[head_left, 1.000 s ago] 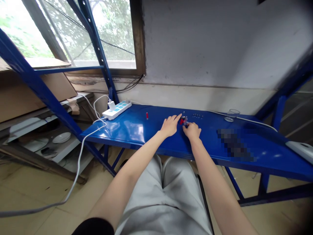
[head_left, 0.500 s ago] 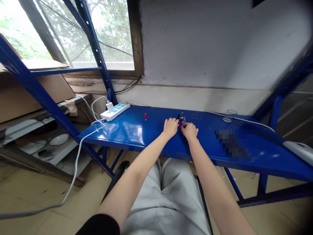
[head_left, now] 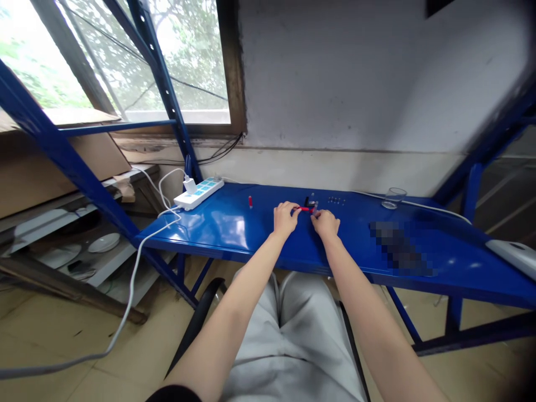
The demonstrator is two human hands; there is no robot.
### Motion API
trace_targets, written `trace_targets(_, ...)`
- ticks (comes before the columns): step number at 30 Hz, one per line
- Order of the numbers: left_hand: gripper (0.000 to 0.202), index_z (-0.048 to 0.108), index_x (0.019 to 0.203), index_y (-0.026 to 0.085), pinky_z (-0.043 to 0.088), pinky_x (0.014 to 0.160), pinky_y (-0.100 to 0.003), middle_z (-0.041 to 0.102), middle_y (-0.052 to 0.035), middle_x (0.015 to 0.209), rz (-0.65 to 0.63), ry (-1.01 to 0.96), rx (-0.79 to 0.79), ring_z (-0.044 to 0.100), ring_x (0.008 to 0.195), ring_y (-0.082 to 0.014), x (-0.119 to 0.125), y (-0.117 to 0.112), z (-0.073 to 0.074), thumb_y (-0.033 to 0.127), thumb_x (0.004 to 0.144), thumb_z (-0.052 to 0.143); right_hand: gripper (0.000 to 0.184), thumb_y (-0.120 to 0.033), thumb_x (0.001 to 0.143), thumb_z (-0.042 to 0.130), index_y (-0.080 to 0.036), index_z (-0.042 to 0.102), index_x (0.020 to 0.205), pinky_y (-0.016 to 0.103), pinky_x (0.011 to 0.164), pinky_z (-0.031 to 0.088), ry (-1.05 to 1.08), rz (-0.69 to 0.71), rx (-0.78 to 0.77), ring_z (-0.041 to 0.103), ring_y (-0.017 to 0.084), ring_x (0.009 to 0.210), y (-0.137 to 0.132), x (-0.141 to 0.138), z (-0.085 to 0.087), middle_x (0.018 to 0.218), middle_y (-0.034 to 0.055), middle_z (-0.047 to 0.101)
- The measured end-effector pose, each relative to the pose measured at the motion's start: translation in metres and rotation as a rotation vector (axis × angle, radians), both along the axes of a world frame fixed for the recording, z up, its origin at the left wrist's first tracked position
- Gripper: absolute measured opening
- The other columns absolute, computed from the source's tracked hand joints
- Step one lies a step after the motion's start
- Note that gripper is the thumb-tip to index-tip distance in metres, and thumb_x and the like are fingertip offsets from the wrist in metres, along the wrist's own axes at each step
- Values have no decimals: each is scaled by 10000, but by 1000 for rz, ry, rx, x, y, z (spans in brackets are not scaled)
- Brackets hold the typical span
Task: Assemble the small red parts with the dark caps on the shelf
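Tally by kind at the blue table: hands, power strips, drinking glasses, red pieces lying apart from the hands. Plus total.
Hands: 2 (left hand, right hand)
Power strip: 1
Drinking glass: 1
Red piece apart from the hands: 1
Total: 5
Left out: red parts between the hands, too small to count surely.

I've drawn the left hand (head_left: 285, 218) leftward. A red stick (head_left: 305, 209) now juts from its pinch (I saw only a patch before).
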State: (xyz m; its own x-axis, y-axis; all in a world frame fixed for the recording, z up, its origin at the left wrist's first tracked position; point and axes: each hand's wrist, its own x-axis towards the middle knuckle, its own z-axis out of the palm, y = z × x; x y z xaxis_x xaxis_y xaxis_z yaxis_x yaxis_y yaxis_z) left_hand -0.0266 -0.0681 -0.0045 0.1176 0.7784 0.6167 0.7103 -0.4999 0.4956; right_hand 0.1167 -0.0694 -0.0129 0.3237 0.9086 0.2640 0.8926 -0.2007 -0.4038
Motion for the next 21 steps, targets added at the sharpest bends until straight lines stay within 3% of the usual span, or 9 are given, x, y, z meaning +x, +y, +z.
trace_targets(14,189,631,917,182,412,804,-319,643,-49,925,-12,-81,41,543,888,-163,-1,3,-3,282,859,481,127,-234,779,480,-173,592,774,299,722,293,-202,187,66,559,178,819,-10,-6,5,873,63,620)
trace_targets(21,343,527,1191,189,416,898,-330,614,-68,1076,-110,23,104,539,974,-163,0,-4,1,276,893,380,117,-241,778,483,-174,578,771,302,712,282,-205,201,108,556,182,820,-14,-8,6,866,55,618)
